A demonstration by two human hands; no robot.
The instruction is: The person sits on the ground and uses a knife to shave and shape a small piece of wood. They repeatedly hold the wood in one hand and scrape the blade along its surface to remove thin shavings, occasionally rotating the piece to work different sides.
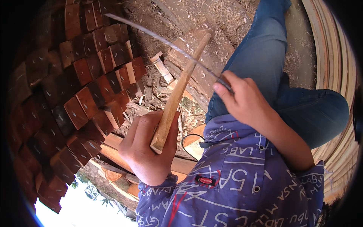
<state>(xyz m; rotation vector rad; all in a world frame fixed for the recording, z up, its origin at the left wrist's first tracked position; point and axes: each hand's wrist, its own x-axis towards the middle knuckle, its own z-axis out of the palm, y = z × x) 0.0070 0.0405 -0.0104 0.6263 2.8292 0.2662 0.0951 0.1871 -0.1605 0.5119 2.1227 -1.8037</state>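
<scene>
My left hand (pixel 147 145) is closed around the thick lower end of a pale wooden stick (pixel 177 89), which slants up and away to a rounded tip. In my right hand (pixel 245 96) is a long thin grey metal tool (pixel 159 39), its near end pinched between thumb and fingers. The tool reaches far to the upper left and crosses the stick near its upper part. Whether it is a file or a narrow blade seen on edge, I cannot tell. It looks slightly blurred. Whether it touches the stick is unclear.
On the left rises a large stack of reddish-brown wooden blocks (pixel 87 102). A short turned wooden piece (pixel 162 68) lies among shavings beside a flat wooden board (pixel 211 49). My jeans-clad legs (pixel 261 45) take up the right, with long stacked timber strips (pixel 329 49) beyond.
</scene>
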